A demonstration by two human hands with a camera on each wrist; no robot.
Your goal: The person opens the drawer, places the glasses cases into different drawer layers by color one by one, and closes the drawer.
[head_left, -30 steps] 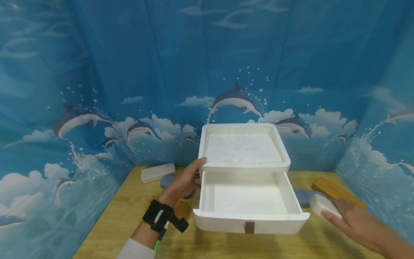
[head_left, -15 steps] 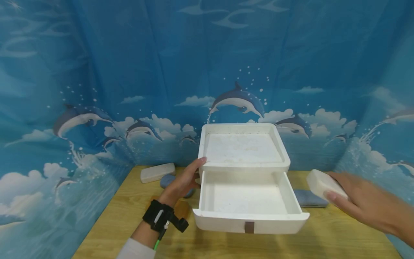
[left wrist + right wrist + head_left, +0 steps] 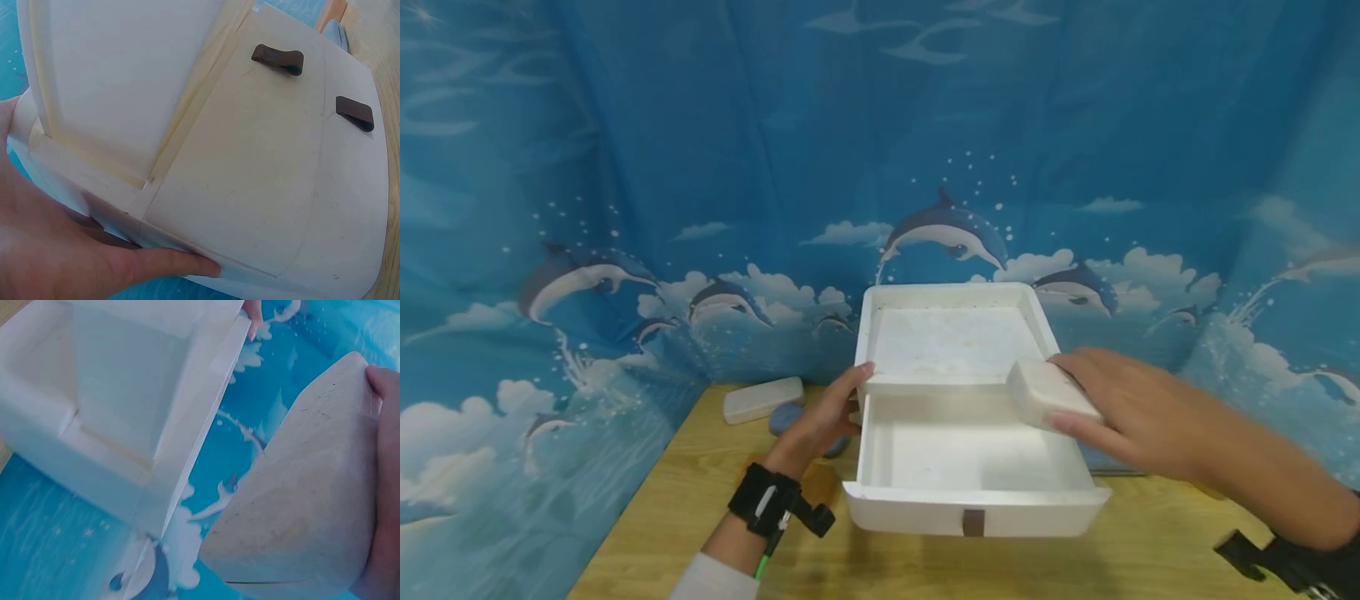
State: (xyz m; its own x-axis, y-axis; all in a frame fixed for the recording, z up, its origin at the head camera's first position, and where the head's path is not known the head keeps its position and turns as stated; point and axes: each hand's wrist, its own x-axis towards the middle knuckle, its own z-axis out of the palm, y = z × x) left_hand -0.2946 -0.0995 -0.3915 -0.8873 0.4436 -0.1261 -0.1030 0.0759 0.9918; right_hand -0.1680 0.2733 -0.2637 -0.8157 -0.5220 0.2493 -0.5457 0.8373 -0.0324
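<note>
A white two-tier drawer box (image 3: 955, 337) stands on the table with its drawer (image 3: 910, 512) pulled out in the head view; a brown tab sits on the drawer front. My left hand (image 3: 823, 421) rests against the box's left side, one fingertip at the rim. In the left wrist view a finger lies straight along the white side wall. My right hand (image 3: 1142, 417) holds a white glasses case (image 3: 1048, 392), tilted, above the drawer's right rear part. The right wrist view shows the case (image 3: 294, 494) close up, with a dark seam near its end.
On the table (image 3: 655, 517), another white case (image 3: 763, 400) lies at the back left, near a blue object (image 3: 785, 417) and an orange one (image 3: 823, 483). A blue-grey case (image 3: 1112, 462) is mostly hidden behind my right hand. A dolphin-print curtain (image 3: 820, 167) surrounds the table.
My right hand has lifted the white glasses case and carried it left, from beside the drawer box to above the drawer. The left hand keeps its place on the box.
</note>
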